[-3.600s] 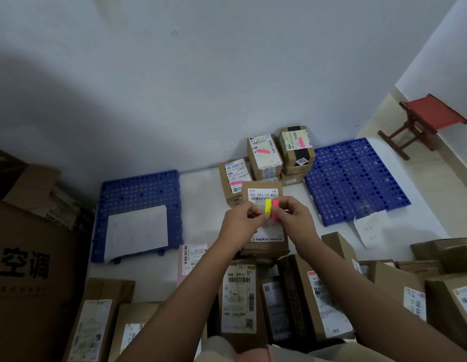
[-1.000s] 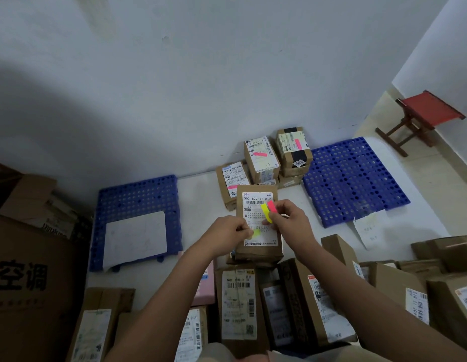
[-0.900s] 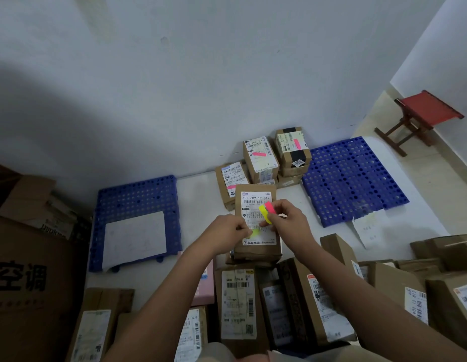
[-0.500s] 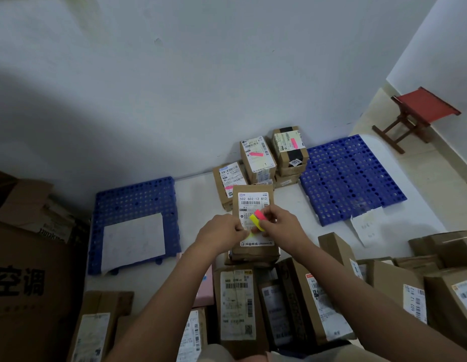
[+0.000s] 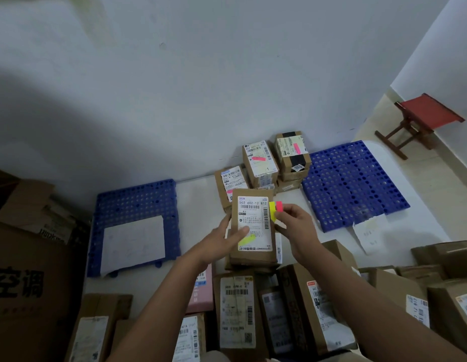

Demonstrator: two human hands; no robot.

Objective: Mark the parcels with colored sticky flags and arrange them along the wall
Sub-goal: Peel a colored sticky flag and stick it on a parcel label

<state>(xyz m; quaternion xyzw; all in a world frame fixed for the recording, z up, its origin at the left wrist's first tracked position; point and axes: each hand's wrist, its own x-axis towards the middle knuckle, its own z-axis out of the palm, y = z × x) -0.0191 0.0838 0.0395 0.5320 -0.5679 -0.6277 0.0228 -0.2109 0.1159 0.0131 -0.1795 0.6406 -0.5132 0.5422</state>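
The right hand (image 5: 296, 226) pinches a small pad of sticky flags (image 5: 275, 209), yellow and pink, just beside the parcel (image 5: 254, 228). The left hand (image 5: 224, 240) lies with straight fingers pressed on that parcel's label, touching a freshly stuck yellow flag (image 5: 246, 240).

The flag sits over printed label paper; pressed only lightly, I think it could lift or curl when the parcel is moved. The parcel rests on top of other boxes and might slide off if nudged sideways.

I count three parcels by the wall (image 5: 269, 163), each with a pink flag, one yellow-flagged parcel, two blue pallets (image 5: 352, 184), one red stool (image 5: 426, 113).
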